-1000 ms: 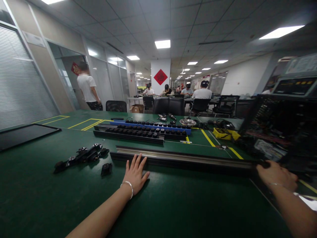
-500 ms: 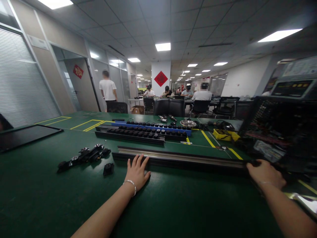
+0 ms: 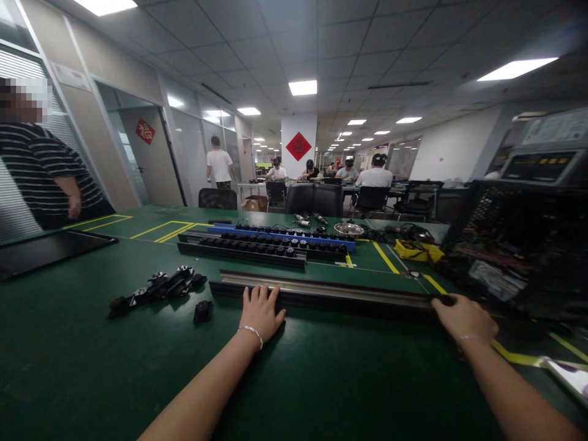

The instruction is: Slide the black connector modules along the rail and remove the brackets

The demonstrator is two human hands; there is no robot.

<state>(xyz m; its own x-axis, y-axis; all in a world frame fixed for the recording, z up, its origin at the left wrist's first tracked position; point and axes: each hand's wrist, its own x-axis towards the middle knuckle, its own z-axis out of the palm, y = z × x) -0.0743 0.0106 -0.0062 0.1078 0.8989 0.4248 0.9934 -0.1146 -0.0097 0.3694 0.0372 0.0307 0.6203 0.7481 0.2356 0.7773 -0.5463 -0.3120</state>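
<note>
The left hand [image 3: 263, 315], fingers spread and gripping nothing, rests against the near side of the rail [image 3: 344, 303]; the right hand [image 3: 468, 320] curls toward its right end, hold unclear. The rail lies on the table [image 3: 349, 380].

"Left side?"
"Flat black panel [image 3: 50, 254] on the green table [image 3: 68, 355]; person in a striped top [image 3: 48, 168] standing beyond it."
"Right side?"
"Open computer chassis [image 3: 493, 236]. Near it, to the left, a yellow tray [image 3: 428, 252] with dark contents; farther left, a round metal bowl [image 3: 348, 229]."
"Far end?"
"Cardboard box [image 3: 255, 203] beside a black chair [image 3: 276, 193]; white column [image 3: 298, 174] bearing a red diamond sign [image 3: 298, 146]; people seated at work."
</note>
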